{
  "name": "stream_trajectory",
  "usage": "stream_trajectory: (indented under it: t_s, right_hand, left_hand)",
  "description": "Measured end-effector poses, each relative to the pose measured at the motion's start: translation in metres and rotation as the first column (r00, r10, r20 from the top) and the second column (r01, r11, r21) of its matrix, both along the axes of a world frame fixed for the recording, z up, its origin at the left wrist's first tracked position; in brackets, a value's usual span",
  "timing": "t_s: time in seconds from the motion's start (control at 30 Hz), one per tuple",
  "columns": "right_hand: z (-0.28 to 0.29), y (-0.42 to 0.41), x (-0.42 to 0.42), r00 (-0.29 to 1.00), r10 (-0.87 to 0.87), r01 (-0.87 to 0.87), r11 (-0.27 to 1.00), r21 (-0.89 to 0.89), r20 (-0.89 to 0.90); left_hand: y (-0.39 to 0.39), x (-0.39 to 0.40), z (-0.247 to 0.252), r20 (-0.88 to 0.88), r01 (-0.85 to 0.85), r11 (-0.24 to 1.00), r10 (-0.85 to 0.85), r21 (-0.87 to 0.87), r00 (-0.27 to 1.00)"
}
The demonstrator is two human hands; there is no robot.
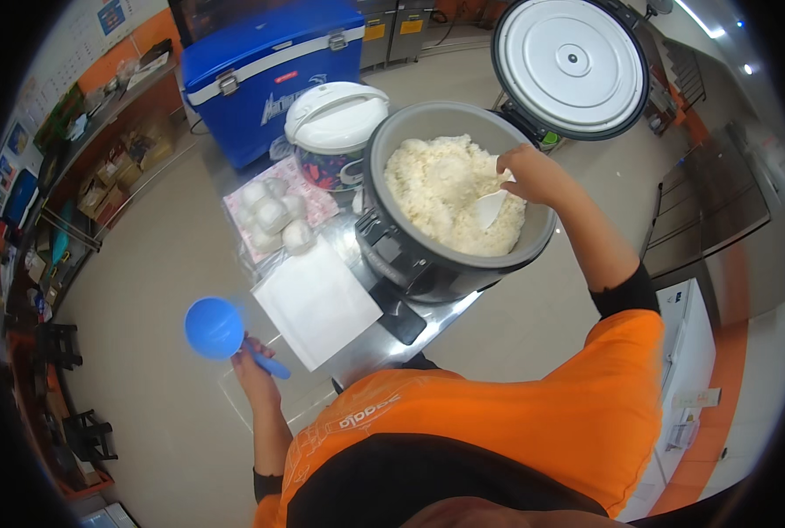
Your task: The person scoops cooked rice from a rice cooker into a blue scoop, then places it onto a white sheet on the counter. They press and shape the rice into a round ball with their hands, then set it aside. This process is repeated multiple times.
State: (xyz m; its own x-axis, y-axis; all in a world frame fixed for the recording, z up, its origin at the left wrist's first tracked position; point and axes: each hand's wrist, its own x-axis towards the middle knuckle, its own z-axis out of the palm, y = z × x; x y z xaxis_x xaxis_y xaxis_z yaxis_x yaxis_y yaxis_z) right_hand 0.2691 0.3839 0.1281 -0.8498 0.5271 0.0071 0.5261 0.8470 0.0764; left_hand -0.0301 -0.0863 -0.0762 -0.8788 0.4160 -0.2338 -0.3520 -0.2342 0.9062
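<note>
My left hand grips the handle of a blue plastic ladle, held out beyond the table's left edge; no food shows in its bowl. Inside a large rice cooker, my right hand holds a white rice paddle with its blade against the cooked rice. The cooker's round lid stands raised behind it. Left of the cooker, several wrapped white rice balls sit piled on a pink patterned sheet. White paper sheets lie in front of them.
A steel table carries these things. A dark phone lies beside the cooker's base. Behind are a lidded white food container and a blue cooler box. Shelving with boxes runs along the left wall; black stools stand below.
</note>
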Motion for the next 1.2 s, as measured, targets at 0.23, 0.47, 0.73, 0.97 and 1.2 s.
stream_trajectory:
  t_s: [0.23,0.47,0.73,0.97,1.2]
  right_hand:
    - [-0.039,0.056,0.001,0.84,0.291,-0.313,0.949,-0.029,0.459]
    - [-0.027,0.055,-0.01,0.72,0.245,-0.328,0.944,0.008,0.649]
    - [-0.05,0.079,0.005,0.68,0.338,-0.396,0.916,-0.062,0.651]
    - [0.029,0.069,-0.013,0.843,0.294,-0.409,0.894,0.182,0.45]
    - [-0.017,0.106,-0.035,0.868,0.34,-0.429,0.88,0.201,0.362]
  left_hand:
    - [0.025,0.034,0.015,-0.012,-0.2,0.979,0.199,-0.033,0.98]
    - [0.057,0.079,0.023,-0.036,-0.291,0.957,0.29,-0.014,0.956]
    - [0.084,0.119,0.012,-0.027,-0.321,0.947,0.321,0.004,0.947]
    - [0.075,0.128,0.014,-0.048,-0.406,0.913,0.404,-0.041,0.913]
    - [0.101,0.121,0.027,-0.069,-0.328,0.944,0.325,-0.034,0.943]
